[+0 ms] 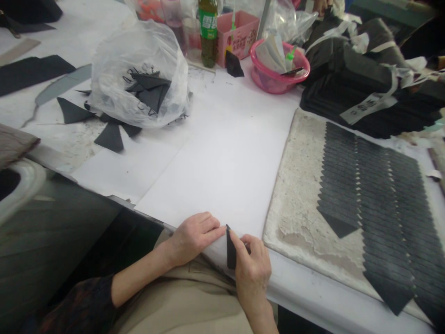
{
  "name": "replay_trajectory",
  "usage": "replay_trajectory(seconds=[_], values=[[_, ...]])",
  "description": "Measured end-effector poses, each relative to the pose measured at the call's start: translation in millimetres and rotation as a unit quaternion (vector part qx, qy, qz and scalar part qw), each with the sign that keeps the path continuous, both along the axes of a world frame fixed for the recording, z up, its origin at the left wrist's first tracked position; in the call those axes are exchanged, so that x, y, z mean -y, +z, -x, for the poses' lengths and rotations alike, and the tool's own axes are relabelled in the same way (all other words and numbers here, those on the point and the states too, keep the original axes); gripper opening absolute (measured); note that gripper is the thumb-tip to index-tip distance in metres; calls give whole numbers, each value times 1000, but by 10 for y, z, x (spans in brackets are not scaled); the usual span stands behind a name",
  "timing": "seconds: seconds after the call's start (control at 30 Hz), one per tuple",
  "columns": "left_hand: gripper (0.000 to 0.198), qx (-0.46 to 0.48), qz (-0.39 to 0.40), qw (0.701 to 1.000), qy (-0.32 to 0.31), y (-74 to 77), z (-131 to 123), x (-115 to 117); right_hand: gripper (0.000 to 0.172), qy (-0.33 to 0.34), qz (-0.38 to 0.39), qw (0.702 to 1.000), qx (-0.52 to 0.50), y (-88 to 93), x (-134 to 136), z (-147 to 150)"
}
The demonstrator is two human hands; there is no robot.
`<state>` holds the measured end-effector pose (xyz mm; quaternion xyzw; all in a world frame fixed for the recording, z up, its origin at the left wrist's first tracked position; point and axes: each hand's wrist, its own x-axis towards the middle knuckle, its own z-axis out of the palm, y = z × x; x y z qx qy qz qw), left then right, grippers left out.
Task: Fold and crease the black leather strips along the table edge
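At the table's front edge, my right hand (253,265) grips a small flat black piece (231,249) between thumb and fingers. The piece stands on edge, seen almost side-on. My left hand (197,236) meets its upper end from the left, fingers curled and fingertips closed against it; the thumb is hidden. To the right, a worn pale board (302,185) carries rows of overlapping black pieces (377,185) with pointed ends. One triangular tip (339,225) sticks out at the near end of the leftmost row.
A clear plastic bag (114,60) holds black scraps, with more scraps (110,138) beside it. Toward the back are a green-labelled bottle (208,35), a pink box (239,39) and a pink basket (278,83). Tied black stacks (347,79) stand behind the board.
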<state>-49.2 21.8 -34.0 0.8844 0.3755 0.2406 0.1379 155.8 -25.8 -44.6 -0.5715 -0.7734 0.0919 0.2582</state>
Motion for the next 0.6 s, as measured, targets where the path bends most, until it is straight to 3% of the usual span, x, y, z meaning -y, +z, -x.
replay_trajectory(seconds=[0.6], values=[[17, -27, -17, 1000, 4, 6, -25, 2, 29, -20, 3, 1000, -14, -2, -8, 18]])
